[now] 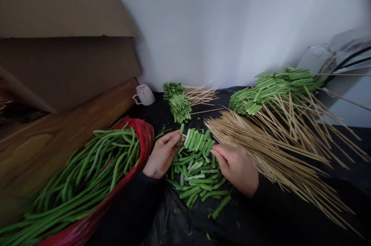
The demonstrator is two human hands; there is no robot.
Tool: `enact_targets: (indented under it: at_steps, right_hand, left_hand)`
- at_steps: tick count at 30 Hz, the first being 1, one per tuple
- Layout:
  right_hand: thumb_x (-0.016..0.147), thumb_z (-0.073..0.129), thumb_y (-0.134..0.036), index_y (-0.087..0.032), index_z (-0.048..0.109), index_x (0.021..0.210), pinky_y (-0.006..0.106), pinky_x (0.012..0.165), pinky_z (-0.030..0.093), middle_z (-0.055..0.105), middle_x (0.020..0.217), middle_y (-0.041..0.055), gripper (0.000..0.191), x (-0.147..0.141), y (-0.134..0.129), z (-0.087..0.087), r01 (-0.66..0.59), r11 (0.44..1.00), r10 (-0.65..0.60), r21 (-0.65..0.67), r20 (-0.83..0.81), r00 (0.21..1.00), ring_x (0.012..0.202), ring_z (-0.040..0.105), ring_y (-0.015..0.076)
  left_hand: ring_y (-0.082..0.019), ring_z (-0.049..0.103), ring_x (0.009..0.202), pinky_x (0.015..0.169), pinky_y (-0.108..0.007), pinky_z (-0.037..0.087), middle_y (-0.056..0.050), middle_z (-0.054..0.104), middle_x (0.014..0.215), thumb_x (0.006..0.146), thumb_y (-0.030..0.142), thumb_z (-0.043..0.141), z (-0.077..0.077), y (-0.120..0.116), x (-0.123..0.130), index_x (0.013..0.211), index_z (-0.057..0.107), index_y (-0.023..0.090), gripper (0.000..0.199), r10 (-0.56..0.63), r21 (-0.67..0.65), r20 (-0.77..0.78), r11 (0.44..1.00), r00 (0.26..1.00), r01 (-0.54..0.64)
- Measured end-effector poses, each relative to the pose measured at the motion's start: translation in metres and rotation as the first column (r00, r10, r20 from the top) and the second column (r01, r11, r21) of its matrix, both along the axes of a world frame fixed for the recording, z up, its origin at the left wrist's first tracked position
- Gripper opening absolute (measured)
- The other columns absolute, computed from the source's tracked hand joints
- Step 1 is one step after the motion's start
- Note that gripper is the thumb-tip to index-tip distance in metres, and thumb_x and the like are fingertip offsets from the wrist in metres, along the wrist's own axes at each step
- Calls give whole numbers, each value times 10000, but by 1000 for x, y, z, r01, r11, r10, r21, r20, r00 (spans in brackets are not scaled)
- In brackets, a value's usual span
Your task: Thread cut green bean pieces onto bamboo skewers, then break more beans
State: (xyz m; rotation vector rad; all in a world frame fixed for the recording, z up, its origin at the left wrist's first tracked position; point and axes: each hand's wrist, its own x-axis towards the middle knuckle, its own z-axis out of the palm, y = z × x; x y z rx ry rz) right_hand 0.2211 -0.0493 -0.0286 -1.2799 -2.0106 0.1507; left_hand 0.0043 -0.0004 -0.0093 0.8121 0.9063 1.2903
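Note:
Between my hands a row of cut green bean pieces (pixel 198 140) sits side by side on a thin skewer. My left hand (pixel 164 152) pinches a single green bean piece (pixel 181 129) at the skewer's left end, where a bit of the stick shows. At the other end, the closed fingers of my right hand (pixel 236 167) are at the last pieces of the row; the skewer's end there is hidden in my grip. Below both hands lies a loose heap of cut bean pieces (pixel 203 184) on black plastic sheeting (pixel 165 221).
Bare skewers (pixel 269 149) lie in a big pile at right. Filled bean skewers are stacked at the back right (pixel 278 87) and back centre (pixel 179 107). At left, a red bag (pixel 146 134) holds long beans (pixel 87 172). A white mug (pixel 145 95) and cardboard box (pixel 69 68) stand behind.

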Motion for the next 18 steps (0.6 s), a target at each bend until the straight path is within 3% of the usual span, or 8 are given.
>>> enact_targets:
  at_steps: [18]
  right_hand:
    - [963,422,-228,-193,666,860,269,743,405,706,850,41,267,0,0,-1,16,1000,-16,0,21,1000,809,630,165]
  left_hand:
    - [-119,653,764,759,-232,502,-45,752,799,614,213,862,1,0,0,855,770,136,269,21,-9,-13,1000,1000,-21]
